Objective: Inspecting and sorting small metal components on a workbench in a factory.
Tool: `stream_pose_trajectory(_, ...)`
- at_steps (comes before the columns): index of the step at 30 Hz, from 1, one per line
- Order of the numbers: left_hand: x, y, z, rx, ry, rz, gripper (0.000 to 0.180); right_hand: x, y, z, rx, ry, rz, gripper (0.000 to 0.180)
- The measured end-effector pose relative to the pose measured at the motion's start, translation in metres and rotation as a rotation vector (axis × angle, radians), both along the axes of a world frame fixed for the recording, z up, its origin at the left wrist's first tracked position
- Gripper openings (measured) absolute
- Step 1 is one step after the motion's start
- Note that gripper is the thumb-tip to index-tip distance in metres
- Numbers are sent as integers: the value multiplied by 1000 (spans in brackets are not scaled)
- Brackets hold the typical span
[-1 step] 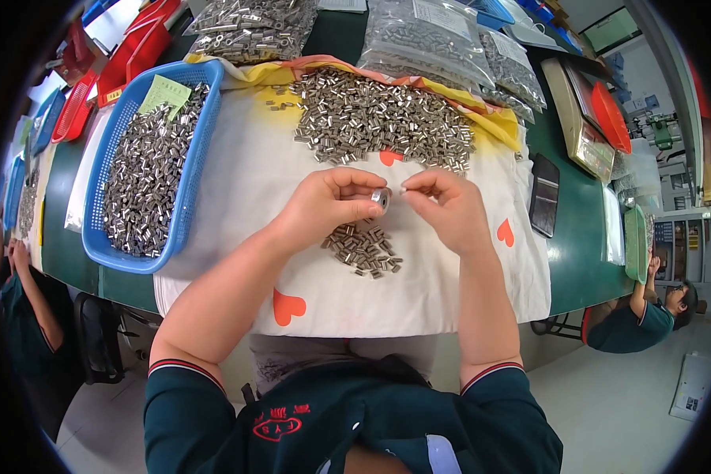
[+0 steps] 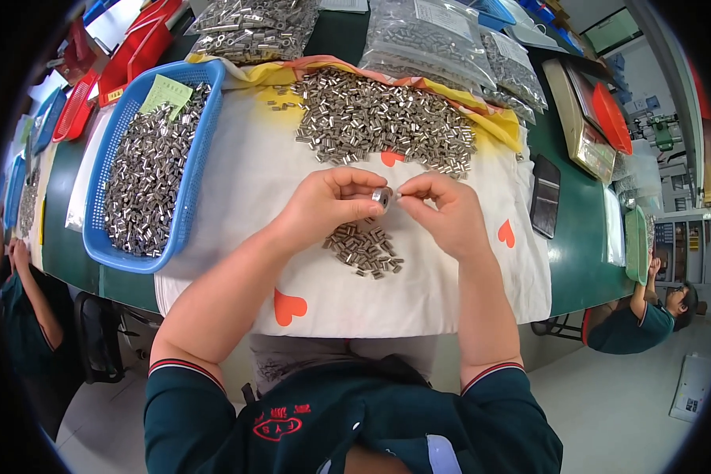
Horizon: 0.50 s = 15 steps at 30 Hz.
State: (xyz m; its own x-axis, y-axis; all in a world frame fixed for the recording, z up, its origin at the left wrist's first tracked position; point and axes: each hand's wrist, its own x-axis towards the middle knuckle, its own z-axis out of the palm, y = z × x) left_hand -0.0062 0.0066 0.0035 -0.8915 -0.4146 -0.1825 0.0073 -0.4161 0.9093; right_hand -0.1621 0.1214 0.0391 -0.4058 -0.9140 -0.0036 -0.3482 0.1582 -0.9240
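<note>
The left hand [image 2: 328,207] pinches a small metal ring [image 2: 381,197], shiny and silver, between thumb and fingers; the right hand [image 2: 442,213] grips a tiny metal piece at its fingertips, touching the ring; both hover over a white cloth [image 2: 245,182] above a small pile of metal sleeves [image 2: 365,249]; a bigger heap [image 2: 383,122] lies beyond; a blue basket [image 2: 193,170] of sleeves sits left.

Bare white cloth [image 2: 237,182] lies open between the blue basket [image 2: 193,170] at the table's left edge and the small pile of metal sleeves [image 2: 365,248]. The large sleeve heap [image 2: 383,122] blocks the far side; a black case [image 2: 544,196] sits right.
</note>
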Motion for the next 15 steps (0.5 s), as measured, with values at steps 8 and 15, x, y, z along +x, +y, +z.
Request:
stream_pose_trajectory(8,-2,1,0,14,23,48,29,10,-1,3,-107,211,118,10)
stream_pose_trajectory(15,-3,4,0,-52,-8,62,28,21,-1,0,-169,408,88,8)
